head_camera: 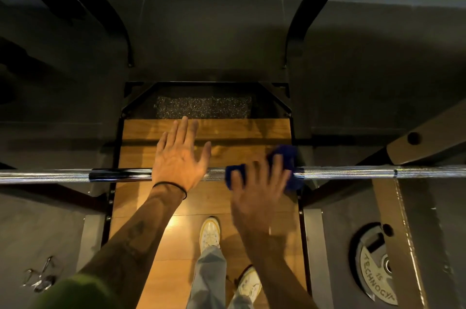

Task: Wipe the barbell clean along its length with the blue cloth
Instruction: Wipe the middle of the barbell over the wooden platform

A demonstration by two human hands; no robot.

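A chrome barbell point(353, 173) runs level across the whole view at about waist height. A blue cloth point(287, 154) is draped over the bar right of centre. My right hand point(257, 190) lies on the cloth with its fingers spread and extended, blurred by motion; cloth shows past the fingertips and on both sides of the hand. My left hand point(179, 157) is over the bar left of centre, palm down, fingers straight and spread, a thin black band on its wrist. It holds nothing.
I stand on a wooden platform point(176, 271) inside a black rack frame point(297, 31); my white shoes point(209, 233) are below the bar. A weight plate point(375, 273) lies at the lower right. Metal collar clips point(40, 278) lie on the floor at the lower left.
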